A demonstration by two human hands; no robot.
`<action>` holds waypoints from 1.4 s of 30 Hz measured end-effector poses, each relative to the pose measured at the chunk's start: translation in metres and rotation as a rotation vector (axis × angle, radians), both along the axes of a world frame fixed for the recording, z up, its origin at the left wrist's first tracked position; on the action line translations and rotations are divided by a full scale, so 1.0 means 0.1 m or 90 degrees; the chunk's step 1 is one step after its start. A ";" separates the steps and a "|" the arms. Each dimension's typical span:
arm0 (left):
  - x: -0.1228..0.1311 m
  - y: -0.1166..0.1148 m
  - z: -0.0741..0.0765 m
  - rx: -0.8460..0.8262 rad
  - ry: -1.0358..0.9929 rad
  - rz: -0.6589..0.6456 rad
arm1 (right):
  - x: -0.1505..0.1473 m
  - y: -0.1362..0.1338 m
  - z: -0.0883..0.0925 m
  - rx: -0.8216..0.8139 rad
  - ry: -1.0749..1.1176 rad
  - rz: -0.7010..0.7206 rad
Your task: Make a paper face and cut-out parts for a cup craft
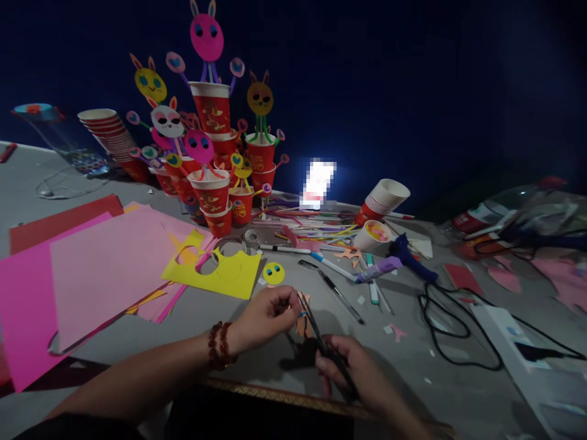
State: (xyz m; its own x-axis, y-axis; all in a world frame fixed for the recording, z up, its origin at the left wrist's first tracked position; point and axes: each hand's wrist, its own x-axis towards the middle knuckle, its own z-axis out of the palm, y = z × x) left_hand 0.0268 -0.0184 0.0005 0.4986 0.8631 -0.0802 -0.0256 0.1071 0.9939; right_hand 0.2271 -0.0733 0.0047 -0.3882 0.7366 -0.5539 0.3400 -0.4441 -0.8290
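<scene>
My left hand (275, 311), with a beaded bracelet (220, 345) on its wrist, is closed in a pinch. A small blue bit (301, 314) shows at its fingertips, too small to name. My right hand (346, 366) is wrapped round dark scissors (314, 324), whose blades point up and left toward the pinching fingers. An orange paper scrap (303, 330) lies under the blades. Just above my left hand, a yellow paper face (274, 273) with blue eyes rests on the grey table (389, 391).
Decorated red cups (215, 116) with rabbit faces stand at the back left. Coloured paper sheets (101, 269) cover the left side. Pens (334, 290), straws and a blue glue gun (408, 256) with a black cable (458, 366) lie centre and right.
</scene>
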 end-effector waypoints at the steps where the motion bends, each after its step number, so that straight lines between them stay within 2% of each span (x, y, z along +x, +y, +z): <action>1: 0.00 0.00 0.01 0.004 0.003 0.000 | -0.01 0.01 0.01 -0.009 0.002 -0.009; 12: -0.01 0.01 -0.01 -0.001 0.004 -0.010 | -0.03 0.01 -0.06 -0.029 0.020 -0.030; 22: -0.02 0.02 -0.01 0.000 0.008 -0.018 | -0.01 0.01 -0.09 -0.041 0.000 -0.008; 37: -0.01 0.02 -0.01 -0.001 0.011 -0.017 | 0.01 -0.01 -0.14 -0.015 -0.020 -0.012; 42: -0.02 0.01 0.02 0.007 0.008 -0.016 | 0.05 0.02 -0.17 0.030 -0.053 -0.020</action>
